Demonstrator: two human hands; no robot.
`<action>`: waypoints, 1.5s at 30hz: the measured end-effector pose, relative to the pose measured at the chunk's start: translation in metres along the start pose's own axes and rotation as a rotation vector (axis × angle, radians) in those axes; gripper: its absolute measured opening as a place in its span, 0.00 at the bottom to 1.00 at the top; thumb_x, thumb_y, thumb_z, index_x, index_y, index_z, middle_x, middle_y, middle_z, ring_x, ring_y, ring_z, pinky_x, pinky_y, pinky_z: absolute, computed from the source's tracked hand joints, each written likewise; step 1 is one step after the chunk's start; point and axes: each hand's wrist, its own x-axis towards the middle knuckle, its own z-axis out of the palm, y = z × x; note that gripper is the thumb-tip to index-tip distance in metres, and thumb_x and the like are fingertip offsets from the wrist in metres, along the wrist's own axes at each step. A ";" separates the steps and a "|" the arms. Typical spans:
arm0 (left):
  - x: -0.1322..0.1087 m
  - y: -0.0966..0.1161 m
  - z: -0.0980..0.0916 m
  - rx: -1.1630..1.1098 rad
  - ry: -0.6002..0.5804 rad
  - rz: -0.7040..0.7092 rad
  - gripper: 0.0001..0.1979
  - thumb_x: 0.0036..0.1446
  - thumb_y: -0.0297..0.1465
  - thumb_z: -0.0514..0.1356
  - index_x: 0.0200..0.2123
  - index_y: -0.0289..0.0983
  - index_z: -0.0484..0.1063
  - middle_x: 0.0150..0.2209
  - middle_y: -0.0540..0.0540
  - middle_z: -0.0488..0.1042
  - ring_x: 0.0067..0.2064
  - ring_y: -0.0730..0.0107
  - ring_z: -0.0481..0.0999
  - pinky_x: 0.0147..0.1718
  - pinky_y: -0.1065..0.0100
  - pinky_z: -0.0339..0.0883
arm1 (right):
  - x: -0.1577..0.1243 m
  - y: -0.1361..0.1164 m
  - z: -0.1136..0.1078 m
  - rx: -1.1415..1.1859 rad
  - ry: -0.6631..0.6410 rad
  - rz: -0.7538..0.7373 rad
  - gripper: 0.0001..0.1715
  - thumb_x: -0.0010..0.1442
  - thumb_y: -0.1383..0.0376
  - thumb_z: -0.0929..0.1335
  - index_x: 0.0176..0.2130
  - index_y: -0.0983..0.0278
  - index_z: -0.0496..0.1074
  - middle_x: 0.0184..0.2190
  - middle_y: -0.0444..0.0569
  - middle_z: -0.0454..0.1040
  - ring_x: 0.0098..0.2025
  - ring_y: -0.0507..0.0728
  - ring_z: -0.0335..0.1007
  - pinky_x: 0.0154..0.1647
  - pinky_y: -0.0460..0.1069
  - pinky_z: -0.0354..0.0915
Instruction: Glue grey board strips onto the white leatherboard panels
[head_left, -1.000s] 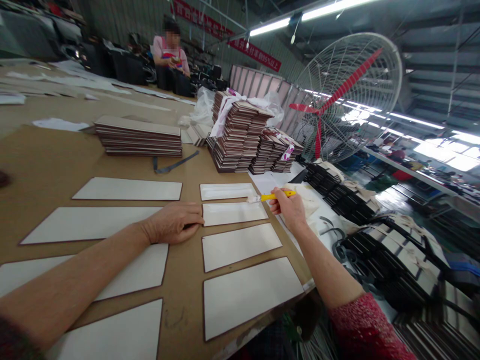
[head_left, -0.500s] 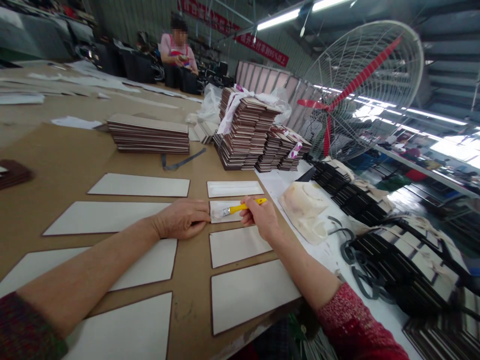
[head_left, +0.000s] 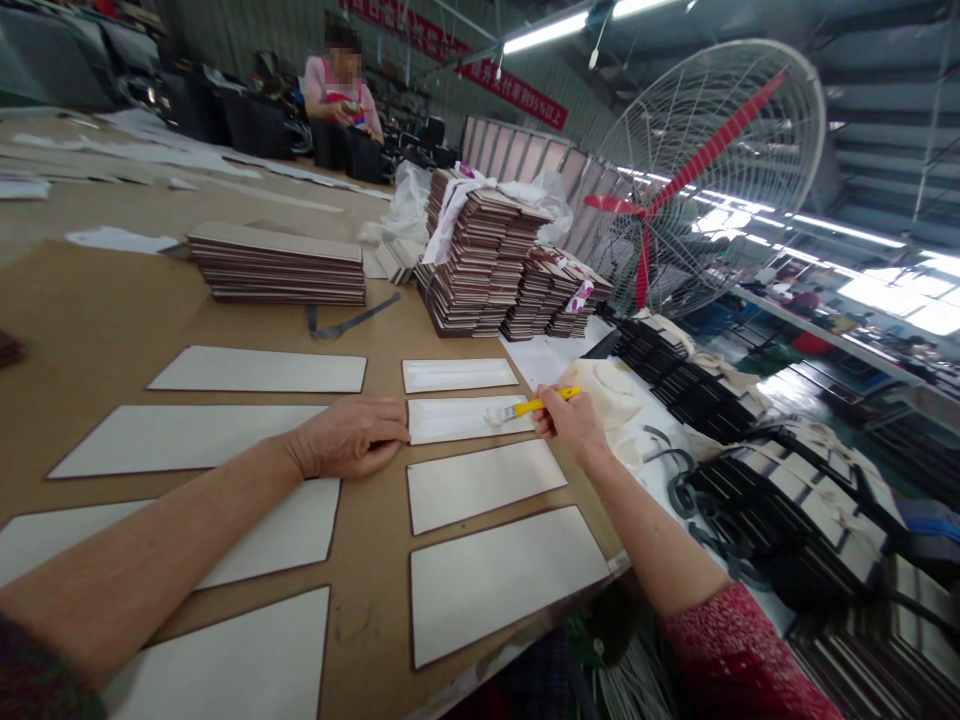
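At nine o'clock from your right hand (head_left: pixel 573 425), which pinches the brush (head_left: pixel 526 406), lies the panel (head_left: pixel 450 420) under its bristles (head_left: pixel 497 415), long axis three-to-nine; your left hand (head_left: pixel 352 437), fingers together, touches the panel's nine-o'clock end.

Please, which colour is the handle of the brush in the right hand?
The brush handle is yellow, seen best in the head view.

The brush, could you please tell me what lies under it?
Under the brush is a white panel; the spot directly beneath the bristles is covered.
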 end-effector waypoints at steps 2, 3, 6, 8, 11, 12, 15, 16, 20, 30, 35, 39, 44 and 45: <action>0.000 0.000 0.000 -0.001 0.001 0.001 0.10 0.60 0.23 0.56 0.37 0.39 0.77 0.34 0.45 0.75 0.38 0.64 0.74 0.41 0.65 0.68 | 0.001 0.002 -0.009 -0.030 0.032 -0.008 0.12 0.61 0.59 0.68 0.31 0.65 0.73 0.18 0.42 0.73 0.15 0.49 0.67 0.14 0.42 0.64; 0.000 0.000 0.000 -0.003 0.004 0.003 0.10 0.60 0.23 0.56 0.37 0.39 0.77 0.34 0.45 0.75 0.38 0.64 0.74 0.41 0.65 0.68 | 0.002 0.002 -0.012 -0.048 0.048 -0.013 0.13 0.61 0.59 0.68 0.31 0.65 0.73 0.18 0.43 0.74 0.15 0.49 0.67 0.14 0.42 0.64; 0.000 0.000 0.001 -0.007 0.005 0.005 0.10 0.61 0.23 0.56 0.38 0.39 0.77 0.35 0.45 0.75 0.38 0.64 0.74 0.42 0.65 0.68 | 0.002 0.003 -0.021 -0.109 0.093 -0.030 0.13 0.61 0.60 0.68 0.29 0.65 0.74 0.19 0.43 0.75 0.16 0.50 0.68 0.15 0.43 0.65; 0.001 -0.001 0.001 -0.007 0.001 0.002 0.10 0.61 0.23 0.56 0.38 0.39 0.76 0.35 0.45 0.75 0.38 0.64 0.74 0.42 0.65 0.68 | 0.002 0.004 -0.025 -0.145 0.117 -0.043 0.13 0.61 0.60 0.68 0.29 0.65 0.74 0.18 0.43 0.75 0.16 0.51 0.69 0.15 0.43 0.66; 0.001 -0.001 0.001 -0.008 0.000 0.005 0.10 0.61 0.23 0.56 0.38 0.39 0.76 0.34 0.46 0.75 0.38 0.64 0.74 0.41 0.65 0.68 | 0.003 0.005 -0.031 -0.175 0.150 -0.057 0.12 0.60 0.60 0.69 0.28 0.64 0.75 0.18 0.44 0.75 0.16 0.51 0.70 0.16 0.43 0.66; 0.001 0.000 0.000 -0.006 0.002 0.008 0.10 0.60 0.23 0.56 0.38 0.39 0.76 0.34 0.46 0.75 0.37 0.64 0.74 0.41 0.65 0.68 | 0.003 0.006 -0.033 -0.177 0.161 -0.058 0.12 0.60 0.60 0.69 0.27 0.64 0.75 0.18 0.44 0.75 0.16 0.51 0.70 0.17 0.43 0.66; 0.001 0.002 0.000 -0.004 0.010 0.019 0.10 0.60 0.23 0.56 0.37 0.39 0.76 0.34 0.46 0.75 0.37 0.64 0.73 0.41 0.65 0.67 | 0.000 0.006 -0.037 -0.147 0.189 -0.062 0.14 0.59 0.60 0.70 0.26 0.64 0.74 0.18 0.45 0.75 0.15 0.51 0.69 0.17 0.44 0.66; 0.002 0.002 0.000 -0.004 0.012 0.015 0.10 0.60 0.23 0.56 0.37 0.39 0.76 0.34 0.46 0.75 0.37 0.64 0.73 0.41 0.65 0.67 | -0.001 0.006 -0.037 -0.121 0.197 -0.066 0.14 0.59 0.59 0.70 0.26 0.64 0.74 0.18 0.45 0.75 0.16 0.51 0.69 0.17 0.44 0.66; 0.008 0.002 -0.002 -0.024 -0.031 -0.030 0.09 0.59 0.23 0.56 0.35 0.39 0.75 0.33 0.46 0.74 0.37 0.64 0.73 0.39 0.65 0.66 | -0.013 -0.001 -0.036 0.057 0.184 -0.064 0.12 0.60 0.57 0.69 0.34 0.64 0.75 0.22 0.44 0.77 0.19 0.51 0.71 0.19 0.43 0.68; 0.015 0.077 -0.049 -0.017 -0.269 -0.127 0.08 0.62 0.25 0.55 0.39 0.39 0.73 0.39 0.44 0.76 0.41 0.61 0.75 0.42 0.62 0.69 | -0.070 -0.015 -0.010 0.384 -0.137 0.099 0.15 0.58 0.57 0.70 0.37 0.66 0.77 0.23 0.47 0.77 0.18 0.49 0.69 0.17 0.41 0.66; -0.012 0.144 -0.026 0.008 -0.243 -0.154 0.13 0.68 0.29 0.54 0.52 0.38 0.73 0.51 0.40 0.77 0.50 0.59 0.76 0.53 0.59 0.69 | -0.083 -0.008 0.012 0.412 -0.286 0.109 0.15 0.57 0.55 0.72 0.36 0.66 0.78 0.23 0.47 0.78 0.18 0.50 0.70 0.16 0.42 0.67; -0.026 0.155 -0.007 0.114 -0.198 -0.191 0.17 0.70 0.31 0.52 0.56 0.32 0.73 0.54 0.36 0.76 0.53 0.55 0.76 0.55 0.55 0.69 | -0.084 -0.009 0.025 0.379 -0.316 0.139 0.14 0.56 0.56 0.71 0.34 0.66 0.77 0.22 0.46 0.77 0.17 0.49 0.69 0.15 0.42 0.66; -0.031 0.154 -0.005 0.125 -0.226 -0.268 0.18 0.71 0.33 0.52 0.59 0.34 0.71 0.58 0.38 0.74 0.58 0.56 0.74 0.60 0.56 0.66 | -0.084 -0.011 0.030 0.360 -0.330 0.143 0.13 0.57 0.58 0.71 0.34 0.66 0.77 0.21 0.44 0.76 0.17 0.48 0.68 0.15 0.41 0.65; -0.032 0.155 -0.005 0.130 -0.233 -0.267 0.19 0.71 0.33 0.52 0.59 0.33 0.71 0.59 0.37 0.74 0.59 0.56 0.73 0.61 0.55 0.66 | -0.084 -0.010 0.031 0.357 -0.332 0.143 0.13 0.57 0.58 0.70 0.34 0.66 0.77 0.21 0.44 0.76 0.17 0.48 0.68 0.15 0.40 0.65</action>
